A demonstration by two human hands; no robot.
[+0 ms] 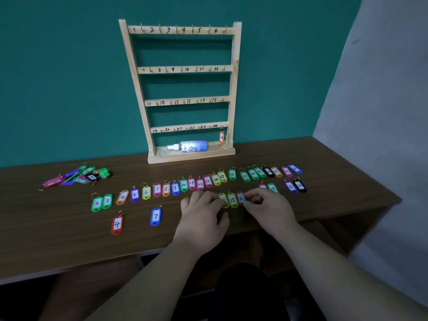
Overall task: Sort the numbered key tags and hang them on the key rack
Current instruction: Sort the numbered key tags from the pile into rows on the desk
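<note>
- Head view, the step: I judge this as the sorting stage, not yet the hanging. On the table (69, 228) a long row of tags (184, 185) runs in number order from 2 at the left to 23 at the right. Duplicates form a second row nearer me.
- Head view, hands: my right hand (266, 205) has thumb and forefinger pinched narrow on the pink tag 16 (241, 198), just beside the yellow tag 15 (232, 199). My left hand (201, 218) has its fingers curled over a half-covered yellow tag (222, 200). I cannot tell whether it grips that tag or only presses it.
- Head view, the rack: the key rack (183, 89) stands upright at the back of the table against the wall. Only the orange tag 24 (221, 137) hangs on it, at the bottom right hook. A spray bottle (190, 146) lies on its base.
- Next move, as I judge it: settle 16 flush beside 15, then work through the loose pile (78, 176) at the far left. The red tag 4 (117, 224) and blue tag 7 (155, 216) lie apart from both rows.
- Hard to make out: the number under my left fingers is hidden, and a pink tag behind my right hand is mostly covered. In the pile only a 1 reads; the rest overlap.
</note>
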